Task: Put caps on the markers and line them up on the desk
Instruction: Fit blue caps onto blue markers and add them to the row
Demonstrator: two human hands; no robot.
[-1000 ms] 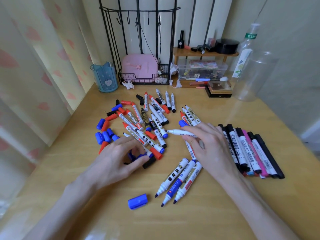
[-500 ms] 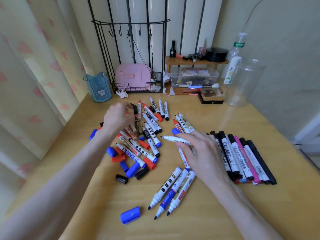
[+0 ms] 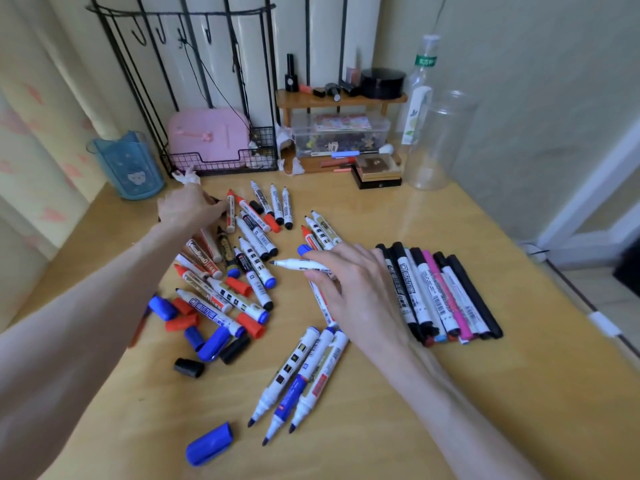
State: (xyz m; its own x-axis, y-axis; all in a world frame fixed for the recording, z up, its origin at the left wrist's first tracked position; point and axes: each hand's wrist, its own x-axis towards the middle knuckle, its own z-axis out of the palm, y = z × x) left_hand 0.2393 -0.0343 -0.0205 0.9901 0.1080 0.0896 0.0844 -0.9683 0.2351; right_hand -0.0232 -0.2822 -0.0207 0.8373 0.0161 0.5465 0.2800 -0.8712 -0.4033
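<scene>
Head view, right hand: the right hand [image 3: 356,292] pinches an uncapped black-tipped marker [image 3: 300,264] by the rear of its barrel, with the nib pointing left, just above the desk [image 3: 398,438].
Left hand: the left hand [image 3: 188,207] reaches over the far end of the marker pile [image 3: 242,258]. Its fingers bend down beside a red-tipped marker [image 3: 230,211], but I cannot tell whether they grip anything.
Loose caps: red and blue caps [image 3: 187,323] cluster at the pile's near left. A black cap [image 3: 188,367] lies just in front of them, and a blue cap [image 3: 209,443] sits alone nearer the front.
Uncapped trio: three blue-tipped markers [image 3: 304,368] lie side by side, just nearer than the right hand.
Finished row: the capped markers [image 3: 443,296] lie flank to flank, just right of that hand.
Handling: the markers are probably light, stiff, smooth plastic. The round barrels will likely roll, and an exposed nib could smear.
Where to hold: mid-barrel, clear of the nib. Take the cap by its closed end and push it straight on.
</scene>
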